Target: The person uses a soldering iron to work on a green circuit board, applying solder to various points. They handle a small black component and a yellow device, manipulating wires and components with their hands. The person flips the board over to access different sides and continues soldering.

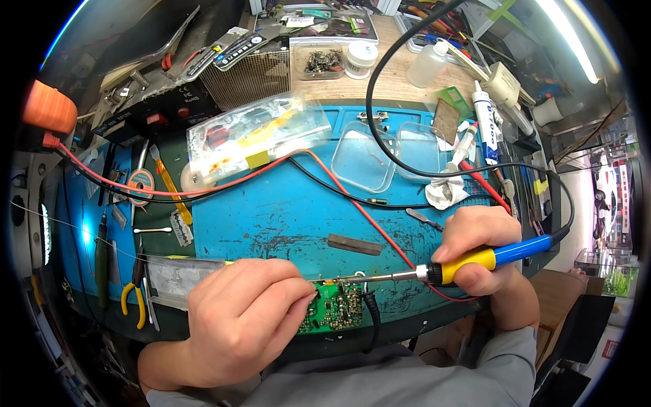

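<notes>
My right hand (478, 247) grips a soldering iron (468, 264) with a yellow and blue handle, its metal shaft pointing left. The iron's tip reaches the upper edge of a green circuit board (332, 308), close to my left fingertips. Thumb and fingers of my left hand (247, 319) are pinched together over the board's left part, hiding it. A thin silvery solder wire (74, 225) runs in from the left toward this hand; where it passes the fingers is hidden. A black cable (371, 312) lies against the board's right end.
A scratched blue mat (271, 230) bears a dark flat bar (354, 244), a red test lead (352, 198) and clear plastic trays (363, 159). Yellow-handled pliers (132, 302) lie at left. The iron's black cord (369, 102) loops overhead. Crumpled tissue (446, 192) sits at right.
</notes>
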A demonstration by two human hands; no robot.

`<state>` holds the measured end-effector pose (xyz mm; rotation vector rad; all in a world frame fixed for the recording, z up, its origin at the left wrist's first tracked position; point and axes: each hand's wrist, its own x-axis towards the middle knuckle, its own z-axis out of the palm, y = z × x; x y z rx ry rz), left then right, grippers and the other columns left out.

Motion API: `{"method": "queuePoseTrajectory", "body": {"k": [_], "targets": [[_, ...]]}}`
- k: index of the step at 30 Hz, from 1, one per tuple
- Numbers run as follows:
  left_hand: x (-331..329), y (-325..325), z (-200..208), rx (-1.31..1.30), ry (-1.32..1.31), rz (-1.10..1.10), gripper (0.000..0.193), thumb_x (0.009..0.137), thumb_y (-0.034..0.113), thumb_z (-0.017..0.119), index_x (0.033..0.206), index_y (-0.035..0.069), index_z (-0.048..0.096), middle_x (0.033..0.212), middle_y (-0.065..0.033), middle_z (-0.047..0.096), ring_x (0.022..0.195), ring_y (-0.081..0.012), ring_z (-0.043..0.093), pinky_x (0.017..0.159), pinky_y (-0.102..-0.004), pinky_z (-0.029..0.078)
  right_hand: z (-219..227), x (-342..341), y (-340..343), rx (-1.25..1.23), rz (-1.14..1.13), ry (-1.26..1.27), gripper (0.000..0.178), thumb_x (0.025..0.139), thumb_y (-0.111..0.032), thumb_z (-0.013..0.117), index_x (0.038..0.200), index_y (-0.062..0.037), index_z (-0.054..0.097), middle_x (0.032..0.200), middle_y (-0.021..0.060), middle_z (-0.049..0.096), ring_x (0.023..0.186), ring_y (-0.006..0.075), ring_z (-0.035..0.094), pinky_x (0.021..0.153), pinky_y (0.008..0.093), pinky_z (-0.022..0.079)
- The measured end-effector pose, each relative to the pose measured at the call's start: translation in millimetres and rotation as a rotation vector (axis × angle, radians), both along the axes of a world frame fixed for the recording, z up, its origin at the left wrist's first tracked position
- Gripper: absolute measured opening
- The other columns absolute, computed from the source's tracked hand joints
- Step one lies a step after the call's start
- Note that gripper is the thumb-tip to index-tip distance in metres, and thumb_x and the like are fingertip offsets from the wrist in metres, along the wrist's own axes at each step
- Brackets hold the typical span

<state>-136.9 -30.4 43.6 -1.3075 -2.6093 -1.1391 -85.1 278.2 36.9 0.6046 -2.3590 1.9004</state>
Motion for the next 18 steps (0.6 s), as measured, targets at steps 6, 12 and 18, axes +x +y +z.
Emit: {"method": "queuePoseTrajectory", "body": {"k": [6,12,18], "targets": [[0.4,0.3,-1.1,0.001,0.004,0.002,0.025,0.068,-0.005,0.081,0.088,0.004,0.07,0.087,-0.0077,0.069,0.072,-0.0251,0.065,0.059,-0.0341,0.05,-3.5,-1.2,-2.7,0.014,0.01,0.02,0.016,0.081,-0.013,0.08,0.093,-0.0036,0.078,0.082,0.0083,0.075,0.065,0.0183,0.068,0.06,0.0285,0.053],[0.4,0.9,-1.1,0.002,0.008,0.004,0.025,0.068,-0.005,0.082,0.088,0.004,0.07,0.087,-0.0075,0.069,0.072,-0.025,0.065,0.059,-0.034,0.049,-4.2,-2.8,-3.8,0.059,0.02,0.022,0.016,0.079,-0.013,0.08,0.092,-0.0048,0.078,0.08,0.0078,0.075,0.065,0.0181,0.068,0.059,0.0286,0.053],[0.7,1.3,-1.0,0.006,0.005,0.008,0.024,0.068,-0.004,0.082,0.087,0.004,0.07,0.087,-0.0075,0.069,0.072,-0.025,0.065,0.059,-0.0341,0.05,-7.1,-3.6,-5.3,0.033,0.0,0.016,0.016,0.08,-0.014,0.08,0.092,-0.0044,0.078,0.079,0.0074,0.074,0.064,0.0178,0.067,0.058,0.0284,0.052]]}}
